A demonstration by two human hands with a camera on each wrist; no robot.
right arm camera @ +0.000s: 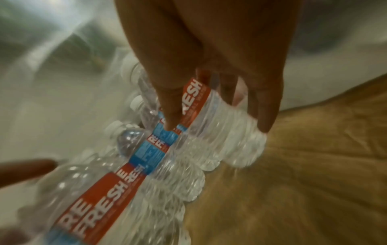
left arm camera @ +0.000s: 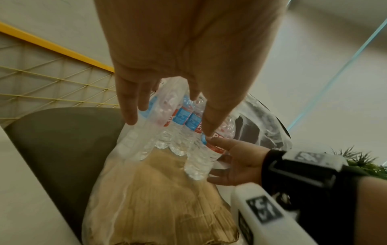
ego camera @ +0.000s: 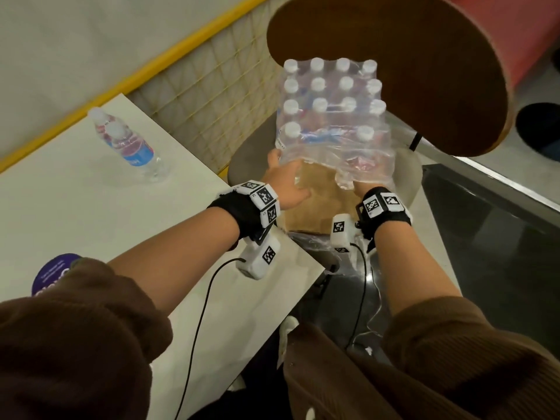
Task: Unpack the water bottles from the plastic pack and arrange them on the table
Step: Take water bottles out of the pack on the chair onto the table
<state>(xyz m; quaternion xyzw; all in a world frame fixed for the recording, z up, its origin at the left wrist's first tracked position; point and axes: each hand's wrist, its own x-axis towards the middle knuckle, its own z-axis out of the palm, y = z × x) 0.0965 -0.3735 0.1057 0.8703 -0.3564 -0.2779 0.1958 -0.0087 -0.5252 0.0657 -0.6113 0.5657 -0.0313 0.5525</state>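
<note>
Left of the pack [ego camera: 333, 116], two bottles [ego camera: 130, 144] on the table [ego camera: 75, 207], one behind the other, blue labels, print too blurred to read. At the table's near edge, a purple disc [ego camera: 53, 275] with unreadable white print. Left hand [ego camera: 285, 183] at the pack's near left corner, fingers spread and mostly straight, touching the wrap and the corner bottle. Pack itself standing on cardboard [ego camera: 321, 201] on a chair [ego camera: 242, 159], just right of the table, white caps up, near end of the wrap torn loose. Right hand [ego camera: 360, 189] at the pack's near right corner, thumb and fingers curled around a bottle [right arm camera: 209, 119] there. On the labels, red and blue bands reading "REFRESH".
</note>
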